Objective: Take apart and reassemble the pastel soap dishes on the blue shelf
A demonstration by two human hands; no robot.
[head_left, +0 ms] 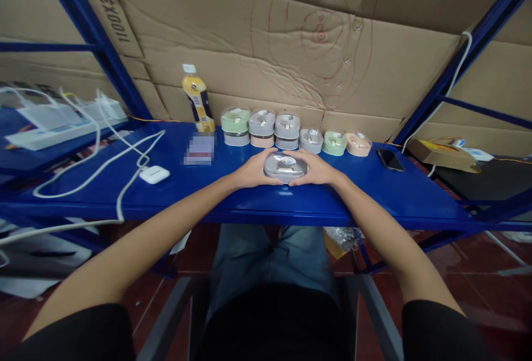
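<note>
Between my hands, just above or on the blue table near its front edge, is an oval grey case (285, 167) with a clear lid, a label and a small metallic clasp. My left hand (255, 171) wraps round its left end and my right hand (316, 168) its right end. Behind it stand similar cases: a green one (235, 120), a grey one (261, 122) and another grey one (287, 125), each on top of a lower case. To their right sit a single grey case (311, 141), a green case (334, 143) and a peach case (358, 144).
The blue table (266, 210) holds a yellow bottle (198, 100), a blurred packet (200, 149), a white earphone case (154, 174) and a phone (390, 159). White cables (120, 197) loop over its left side. Cardboard (216, 34) rises behind.
</note>
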